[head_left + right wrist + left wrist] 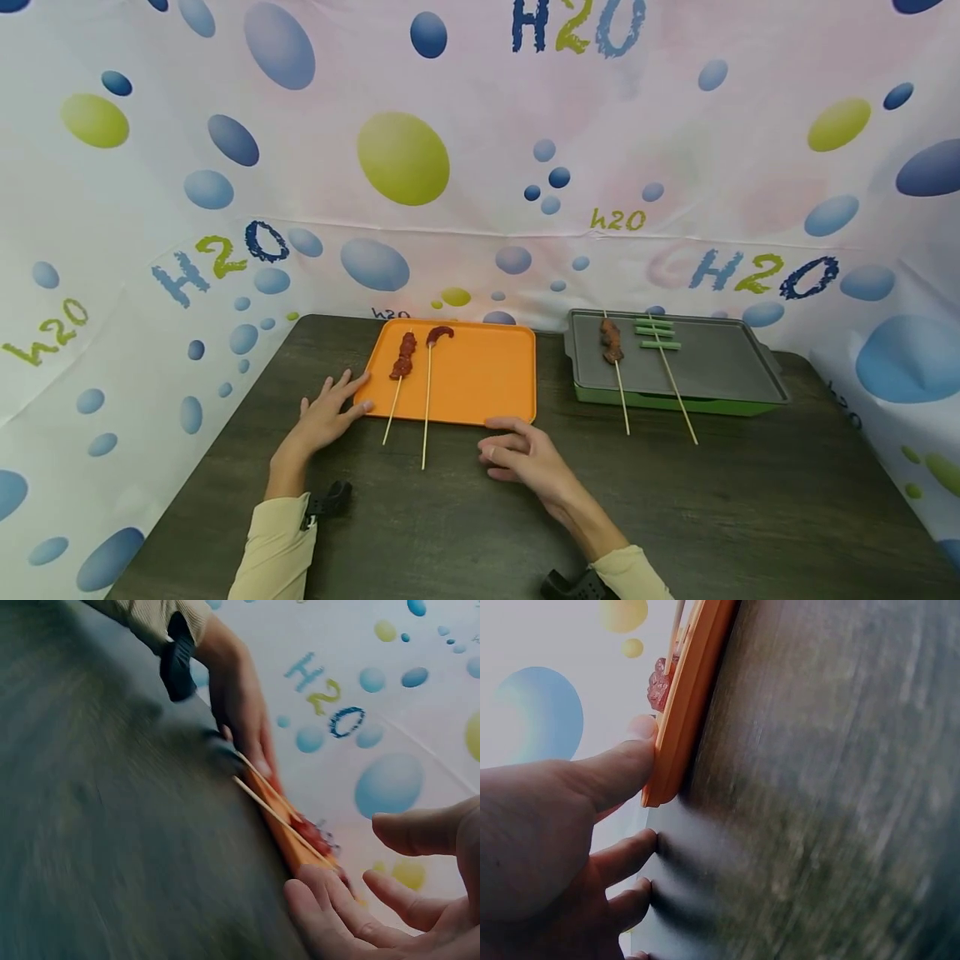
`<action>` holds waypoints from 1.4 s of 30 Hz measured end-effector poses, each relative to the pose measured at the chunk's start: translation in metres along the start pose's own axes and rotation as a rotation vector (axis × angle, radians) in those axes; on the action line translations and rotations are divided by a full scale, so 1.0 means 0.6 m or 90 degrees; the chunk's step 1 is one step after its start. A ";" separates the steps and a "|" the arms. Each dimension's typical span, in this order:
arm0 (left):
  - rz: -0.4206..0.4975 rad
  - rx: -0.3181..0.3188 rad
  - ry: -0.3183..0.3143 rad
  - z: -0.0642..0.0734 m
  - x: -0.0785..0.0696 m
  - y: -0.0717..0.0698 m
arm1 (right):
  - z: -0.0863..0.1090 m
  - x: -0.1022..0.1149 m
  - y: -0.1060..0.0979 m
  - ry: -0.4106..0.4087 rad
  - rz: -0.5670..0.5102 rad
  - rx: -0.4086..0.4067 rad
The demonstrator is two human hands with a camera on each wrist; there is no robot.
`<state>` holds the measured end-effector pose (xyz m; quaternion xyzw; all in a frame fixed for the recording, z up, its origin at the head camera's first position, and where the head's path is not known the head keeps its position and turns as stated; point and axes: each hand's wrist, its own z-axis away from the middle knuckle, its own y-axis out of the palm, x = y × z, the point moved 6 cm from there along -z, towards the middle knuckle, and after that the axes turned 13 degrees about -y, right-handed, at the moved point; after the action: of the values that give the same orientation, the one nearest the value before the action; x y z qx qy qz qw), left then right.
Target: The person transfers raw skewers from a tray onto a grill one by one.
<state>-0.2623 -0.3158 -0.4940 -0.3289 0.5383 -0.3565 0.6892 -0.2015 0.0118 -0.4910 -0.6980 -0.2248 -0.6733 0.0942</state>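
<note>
My left hand touches the left edge of an orange tray, its fingers spread. In the left wrist view its thumb lies against the tray's rim, while the other fingers reach down beside it. By the tray's front right corner is my right hand, fingers loosely bent and holding nothing; contact with the rim cannot be told. On the tray lie a skewer of dark red meat chunks and a skewer with a curled dark red piece. Both sticks poke out over the front rim.
To the right stands a grey grill plate on a green base. It bears a skewer of browned meat and one with green vegetable sticks. The dark wooden table meets a bubble-printed cloth behind.
</note>
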 end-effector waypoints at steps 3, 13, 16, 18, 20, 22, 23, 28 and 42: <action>-0.003 -0.001 0.004 -0.001 -0.001 0.000 | -0.011 -0.018 0.024 0.034 -0.065 0.011; -0.001 0.004 0.000 -0.003 0.002 0.003 | -0.041 -0.059 0.083 0.110 -0.222 0.008; -0.002 0.007 -0.005 -0.003 0.003 0.004 | -0.048 -0.064 0.093 0.115 -0.245 -0.003; -0.001 0.009 -0.010 -0.004 0.005 0.005 | -0.054 -0.066 0.097 0.116 -0.252 -0.014; 0.001 0.009 -0.015 -0.006 0.007 0.005 | -0.059 -0.068 0.099 0.120 -0.261 -0.033; 0.000 0.009 -0.016 -0.006 0.010 0.005 | -0.064 -0.070 0.098 0.124 -0.265 -0.058; 0.002 0.009 -0.016 -0.007 0.010 0.005 | -0.066 -0.071 0.097 0.125 -0.266 -0.071; 0.005 0.007 -0.007 -0.008 0.012 0.005 | -0.076 -0.068 0.092 0.117 -0.272 -0.109; -0.002 0.018 -0.022 -0.008 0.008 0.002 | -0.077 -0.055 0.068 0.125 -0.244 -0.077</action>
<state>-0.2662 -0.3197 -0.4984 -0.3263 0.5209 -0.3594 0.7022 -0.2245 -0.0503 -0.5131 -0.5781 -0.3022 -0.7558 -0.0564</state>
